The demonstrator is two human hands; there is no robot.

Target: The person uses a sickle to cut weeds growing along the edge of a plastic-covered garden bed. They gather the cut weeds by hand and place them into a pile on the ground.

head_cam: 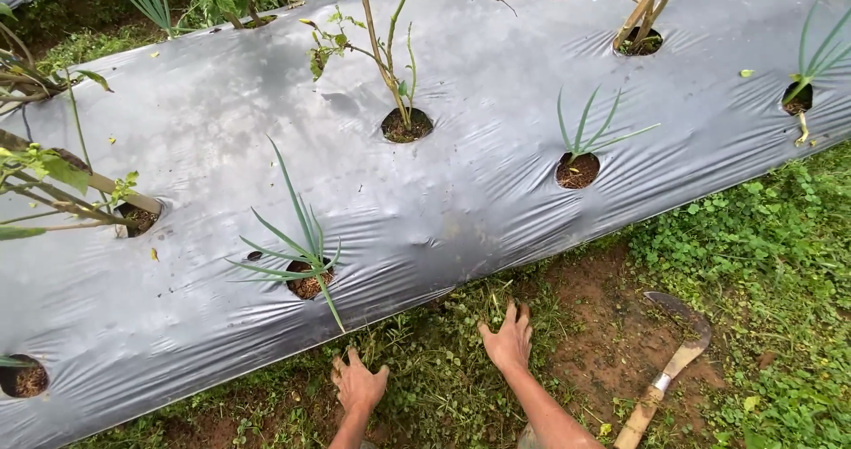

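Head view: closest to the camera, two bare hands press down into the weeds (425,360) at the edge of the bed. The left hand (358,385) is curled over a clump of weeds, fingers bent down into it, but I cannot tell if it has hold of any. The right hand (509,341) lies flat with fingers spread wide on the weeds, holding nothing. Off to the right, well apart from that hand, a sickle (671,367) lies on bare dirt (603,334) with its wooden handle toward the camera and its curved blade pointing away. Just past the hands, a shiny grey plastic sheet (479,183) covers the long bed. It has round holes with plants in them. One onion plant (301,254) grows near the hands, and another onion (581,143) sits farther right. A thin leafy stem (390,68) stands in a hole farther back. Grass (762,236) grows at the right.
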